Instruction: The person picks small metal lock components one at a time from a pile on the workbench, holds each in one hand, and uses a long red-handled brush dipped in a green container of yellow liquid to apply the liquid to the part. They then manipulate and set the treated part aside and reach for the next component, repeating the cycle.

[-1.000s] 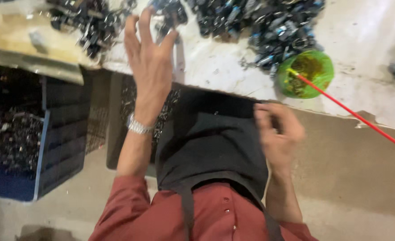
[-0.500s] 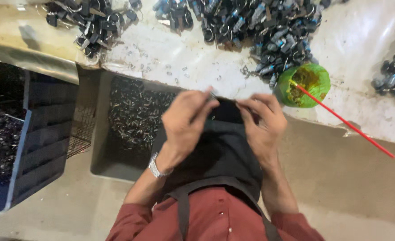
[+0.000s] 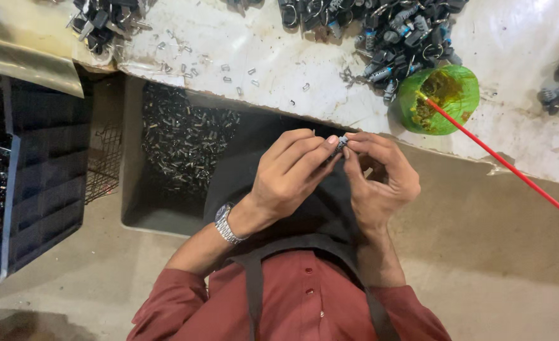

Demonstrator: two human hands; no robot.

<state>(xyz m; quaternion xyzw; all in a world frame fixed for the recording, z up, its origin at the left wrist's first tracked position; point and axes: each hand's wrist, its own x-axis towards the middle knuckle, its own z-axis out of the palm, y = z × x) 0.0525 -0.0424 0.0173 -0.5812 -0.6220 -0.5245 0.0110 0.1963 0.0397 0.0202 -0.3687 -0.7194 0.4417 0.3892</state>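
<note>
Together, two hands (image 3: 339, 173), one small part (image 3: 341, 143).

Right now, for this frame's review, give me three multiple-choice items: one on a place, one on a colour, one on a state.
1. Where is the green bowl?
A. on the white bench top, right of the hands
B. in the grey tray
C. on the floor

2. What colour is the stick leaning out of the bowl?
A. blue
B. red
C. white

3. How do the left hand and right hand stand?
A. both flat on the bench
B. apart, empty
C. fingertips together, pinching a small metal part

Answers:
1 A, it sits on the bench top beside the dark parts pile.
2 B, plainly red.
3 C, the fingertips meet around the part.
</note>
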